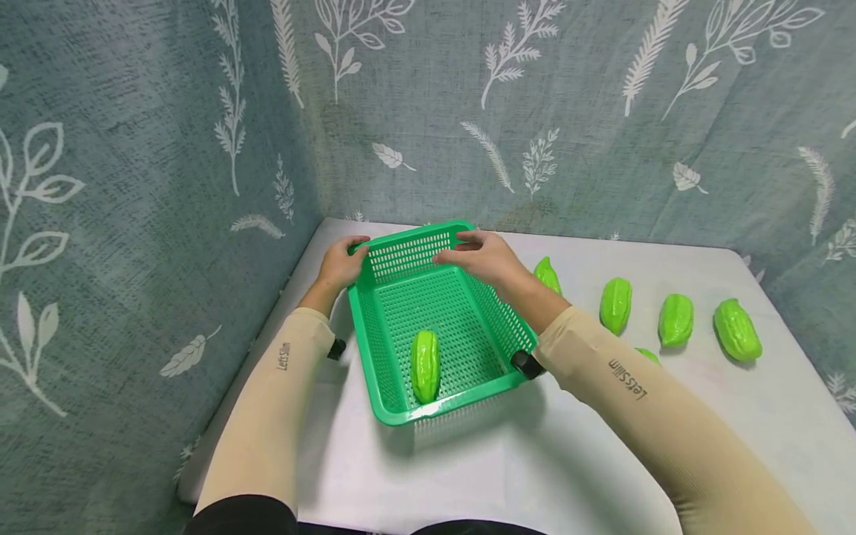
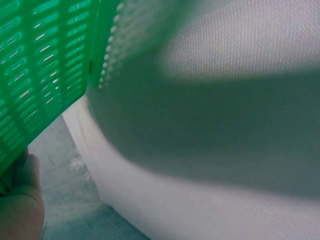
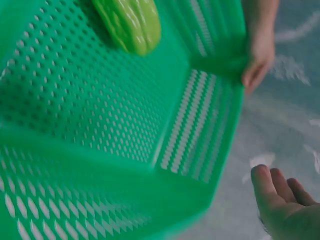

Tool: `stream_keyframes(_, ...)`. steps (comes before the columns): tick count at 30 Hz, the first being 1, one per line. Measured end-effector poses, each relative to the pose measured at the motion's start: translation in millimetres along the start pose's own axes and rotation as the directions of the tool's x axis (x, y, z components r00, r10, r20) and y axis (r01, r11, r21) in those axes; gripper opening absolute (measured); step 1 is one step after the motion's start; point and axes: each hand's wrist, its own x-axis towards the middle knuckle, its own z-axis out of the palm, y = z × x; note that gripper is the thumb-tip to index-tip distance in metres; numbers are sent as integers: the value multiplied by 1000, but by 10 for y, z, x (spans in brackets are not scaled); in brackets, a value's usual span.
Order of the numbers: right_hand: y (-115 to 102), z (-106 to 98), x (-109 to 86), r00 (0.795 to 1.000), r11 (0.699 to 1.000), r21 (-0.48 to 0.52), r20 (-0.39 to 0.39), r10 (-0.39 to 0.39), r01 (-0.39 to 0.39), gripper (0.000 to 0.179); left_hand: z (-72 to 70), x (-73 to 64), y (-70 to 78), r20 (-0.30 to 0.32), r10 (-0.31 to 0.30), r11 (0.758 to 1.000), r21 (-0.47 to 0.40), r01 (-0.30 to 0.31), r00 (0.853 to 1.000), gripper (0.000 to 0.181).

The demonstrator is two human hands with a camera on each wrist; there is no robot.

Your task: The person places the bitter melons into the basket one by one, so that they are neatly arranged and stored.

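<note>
A green plastic basket [image 1: 428, 319] with perforated floor and sides is held tilted over the white table, casting a shadow beneath. My left hand [image 1: 339, 264] grips its rim at the far left corner, thumb on the inner side; in the left wrist view, part of that hand [image 2: 22, 200] shows by the basket wall. My right hand [image 1: 484, 256] is over the far right corner with fingers extended. In the right wrist view its fingers [image 3: 267, 185] are apart from the rim. One glossy, ribbed, bright green gourd-like vegetable [image 1: 425, 366] lies inside the basket near its front.
Several similar green vegetables lie on the white table [image 1: 715, 416] to the right, including one [image 1: 738, 331] farthest right and one [image 1: 547, 275] partly hidden behind my right arm. Leaf-patterned grey-green cloth [image 1: 575, 148] hangs behind and on the left.
</note>
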Motion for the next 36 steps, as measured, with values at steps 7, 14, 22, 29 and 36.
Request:
stream_keyframes(7, 73, 330, 74, 996, 988, -152, 85, 39, -25, 72, 3, 1, -16, 0, -12, 1000, -8, 12, 1000, 36)
stream_keyframes(14, 62, 513, 162, 987, 962, -270, 132, 89, -51, 71, -15, -18, -5, 3, -11, 1000, -5, 12, 1000, 36)
stream_keyframes(22, 91, 612, 320, 980, 890, -455, 175, 95, -5, 69, 16, 4, -32, 3, -9, 1000, -1, 9, 1000, 37)
stream_keyframes(29, 213, 695, 410, 962, 819, -574, 233, 143, 17, 70, 19, 11, -25, 3, -10, 1000, -8, 10, 1000, 36)
stream_keyframes(36, 318, 810, 409, 937, 782, -623, 272, 220, -3, 41, 1, -11, -12, 5, 2, 1000, -6, -2, 1000, 37)
